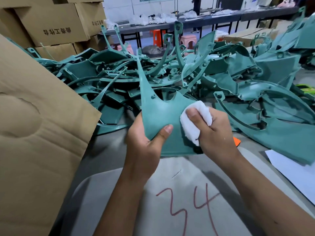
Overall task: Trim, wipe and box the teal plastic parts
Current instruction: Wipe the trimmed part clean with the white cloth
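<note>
The teal part (pixel 158 114) is held upright above the grey tabletop (pixel 170 176), just in front of the pile (pixel 196 74) of like parts. The left hand (pixel 144 142) grips its lower left edge, thumb across the face. The right hand (pixel 214 132) presses a white cloth (pixel 190 126) against its right side, fingers (pixel 196 116) closed on the cloth. A cardboard flap (pixel 34 116) stands left of the part.

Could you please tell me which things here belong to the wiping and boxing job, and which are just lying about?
Job: held teal part, white cloth, teal pile, cardboard flap.
Lying about: orange stool, pink stool, white sheet.
</note>
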Available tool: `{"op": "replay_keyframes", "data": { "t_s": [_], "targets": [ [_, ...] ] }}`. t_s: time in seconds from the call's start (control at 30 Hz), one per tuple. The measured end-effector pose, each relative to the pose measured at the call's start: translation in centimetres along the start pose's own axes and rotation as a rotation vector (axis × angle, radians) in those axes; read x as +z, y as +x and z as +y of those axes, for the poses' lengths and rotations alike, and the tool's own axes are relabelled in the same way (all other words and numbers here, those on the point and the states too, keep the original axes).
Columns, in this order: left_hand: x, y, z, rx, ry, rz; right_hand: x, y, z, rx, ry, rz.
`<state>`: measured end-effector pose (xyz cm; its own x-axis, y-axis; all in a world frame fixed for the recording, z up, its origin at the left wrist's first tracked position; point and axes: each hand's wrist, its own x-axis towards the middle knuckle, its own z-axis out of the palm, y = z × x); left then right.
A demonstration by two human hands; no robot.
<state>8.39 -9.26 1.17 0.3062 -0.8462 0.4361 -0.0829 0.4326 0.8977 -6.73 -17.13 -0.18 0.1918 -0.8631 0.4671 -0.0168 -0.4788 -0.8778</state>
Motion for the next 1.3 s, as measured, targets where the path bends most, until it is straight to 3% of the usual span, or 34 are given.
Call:
{"op": "replay_keyframes", "data": {
  "t_s": [0.1, 0.2, 0.27, 0.4, 0.43, 0.53, 0.6, 0.73, 0.87, 0.97, 1.1, 1.17, 1.23, 1.3],
  "targets": [
    [-0.4, 0.4, 0.0, -0.047, -0.063, -0.109, -0.6, 0.3, -0.5, -0.065, -0.002, -0.02],
    [-1.5, 0.7, 0.3, -0.134, -0.081, -0.196, -1.6, 0.4, -0.5, -0.05, 0.14, -0.279],
    [-3.2, 1.0, 0.3, -0.209, -0.105, -0.249, -2.3, 0.4, -0.2, -0.019, 0.096, -0.393],
    [-6.0, 1.4, -0.1, -0.249, -0.086, -0.3, -1.7, 0.5, 0.3, 0.062, 0.171, -0.059],
    [-6.1, 1.3, -0.2, -0.244, -0.066, -0.31, -1.5, 0.4, 0.4, 0.097, 0.222, -0.046],
    [-5.7, 1.2, -0.6, -0.222, 0.035, -0.346, -0.8, -0.3, 0.0, 0.19, 0.255, -0.348],
    [-5.1, 1.3, -0.7, -0.203, 0.104, -0.26, -0.4, -0.3, 0.2, 0.155, 0.172, -0.323],
    [-2.4, 0.9, -1.2, -0.197, 0.046, 0.038, 0.1, 0.4, 0.1, 0.146, 0.183, 0.05],
    [1.5, -0.6, -1.5, -0.431, -0.412, 0.12, -0.1, 0.4, -0.4, 0.174, 0.379, 0.318],
    [3.3, -0.8, -1.6, -0.452, -0.48, 0.264, -0.4, 0.4, -0.6, 0.139, 0.434, 0.238],
    [2.9, 0.1, -2.1, -0.46, -0.269, 0.496, -1.0, 0.1, -0.5, 0.06, 0.285, -0.076],
    [2.1, 0.6, -2.3, -0.427, -0.164, 0.528, -0.6, 0.2, -0.6, 0.085, 0.333, -0.008],
    [1.3, 0.9, -2.4, -0.37, -0.095, 0.521, 0.0, 0.2, -0.9, 0.256, 0.552, 0.159],
    [0.6, 1.0, -2.7, -0.283, 0.042, 0.511, 0.0, 0.1, -1.0, 0.375, 0.668, 0.092]
  ]
}}
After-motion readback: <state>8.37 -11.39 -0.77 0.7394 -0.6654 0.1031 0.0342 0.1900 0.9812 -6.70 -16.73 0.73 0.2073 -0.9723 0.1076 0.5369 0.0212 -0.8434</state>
